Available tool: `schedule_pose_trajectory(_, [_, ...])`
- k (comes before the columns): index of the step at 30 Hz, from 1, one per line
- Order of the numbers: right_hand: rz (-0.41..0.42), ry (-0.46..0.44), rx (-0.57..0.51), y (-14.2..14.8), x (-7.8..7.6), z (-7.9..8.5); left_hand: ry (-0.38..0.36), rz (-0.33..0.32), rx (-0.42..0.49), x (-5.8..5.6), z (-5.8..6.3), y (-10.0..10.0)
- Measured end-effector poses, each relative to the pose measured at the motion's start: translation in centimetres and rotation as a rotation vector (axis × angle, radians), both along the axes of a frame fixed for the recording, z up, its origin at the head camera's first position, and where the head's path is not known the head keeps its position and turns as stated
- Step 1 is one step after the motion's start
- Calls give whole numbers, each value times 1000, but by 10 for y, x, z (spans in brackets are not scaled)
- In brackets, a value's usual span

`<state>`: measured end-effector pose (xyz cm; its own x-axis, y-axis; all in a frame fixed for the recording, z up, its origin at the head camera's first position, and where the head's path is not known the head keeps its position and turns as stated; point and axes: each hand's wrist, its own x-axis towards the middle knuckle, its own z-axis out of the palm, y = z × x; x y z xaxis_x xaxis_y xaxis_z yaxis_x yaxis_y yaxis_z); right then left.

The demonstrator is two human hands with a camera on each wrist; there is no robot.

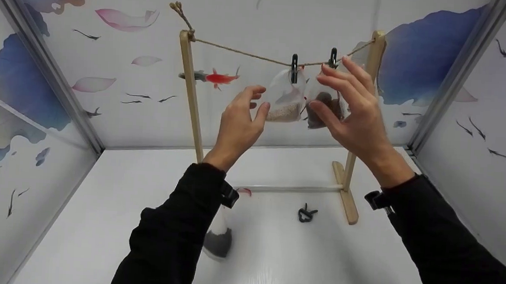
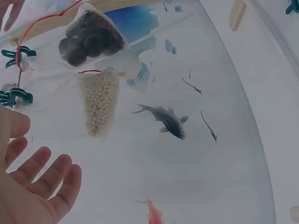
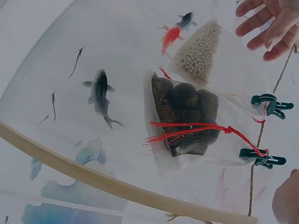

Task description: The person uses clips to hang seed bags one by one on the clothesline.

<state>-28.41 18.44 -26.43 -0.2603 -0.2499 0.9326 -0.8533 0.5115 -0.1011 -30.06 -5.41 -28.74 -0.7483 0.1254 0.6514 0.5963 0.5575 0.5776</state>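
Note:
Two mesh bags hang from a twine line (image 1: 240, 51), each under a dark green clip. The left bag (image 1: 284, 111) holds pale round pellets and hangs from one clip (image 3: 272, 106). Dark round lumps fill the right bag (image 3: 187, 116), whose red drawstring (image 3: 201, 126) runs up to the other clip (image 3: 262, 158). My left hand (image 1: 242, 122) is beside the pellet bag, fingers loosely curved around nothing. In front of the dark bag, my right hand (image 1: 360, 111) has its fingers spread and partly covers the bag in the head view. Its fingertips are near the clip.
The line is strung between two wooden posts (image 1: 192, 100) of a stand with a low crossbar (image 1: 294, 188). Another clip (image 1: 306, 215) lies on the white table. A pouch with dark contents (image 1: 218, 243) stands partly behind my left sleeve. Printed panels enclose the sides and back.

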Motion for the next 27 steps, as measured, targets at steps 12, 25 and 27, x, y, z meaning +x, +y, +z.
schedule_pose_trajectory(12, [87,-9,52,12,18,-54,17,-62,12,10,-32,-3])
schedule_pose_trajectory(25, [110,-243,166,32,14,-130,64,-56,-56,21,-73,-13])
schedule_pose_trajectory(27, [114,-273,210,35,13,-139,91,-59,-86,24,-79,-14])
